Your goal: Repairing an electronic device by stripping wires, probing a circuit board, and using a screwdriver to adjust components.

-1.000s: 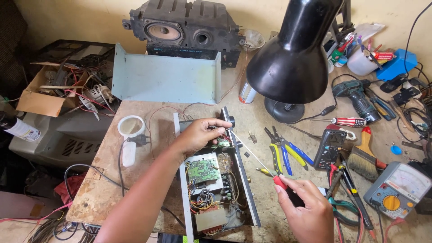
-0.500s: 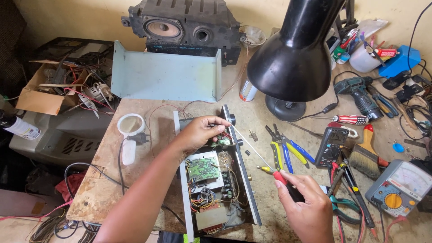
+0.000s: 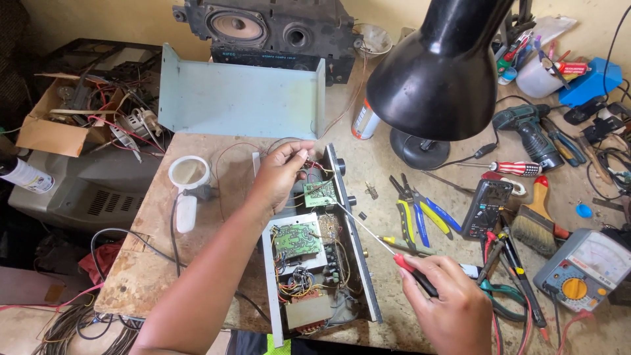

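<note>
A slim screwdriver (image 3: 378,241) with a red-and-black handle and a bright steel shaft is gripped firmly in the right hand (image 3: 447,306) at lower right, its tip laid against the opened metal chassis (image 3: 322,263) at centre frame. The left hand (image 3: 279,174) is closed loosely around red wires at the chassis's upper end, beside a small green circuit board (image 3: 320,193). A glossy black lamp shade (image 3: 437,72) is seen at upper right.

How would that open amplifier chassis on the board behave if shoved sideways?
The chassis probably slides rather than tips: it lies flat and low on the wooden board. It likely feels heavy for its size, given the transformer inside. The exposed circuit boards and loose wires look fragile, and the left hand steadies its far end.
</note>
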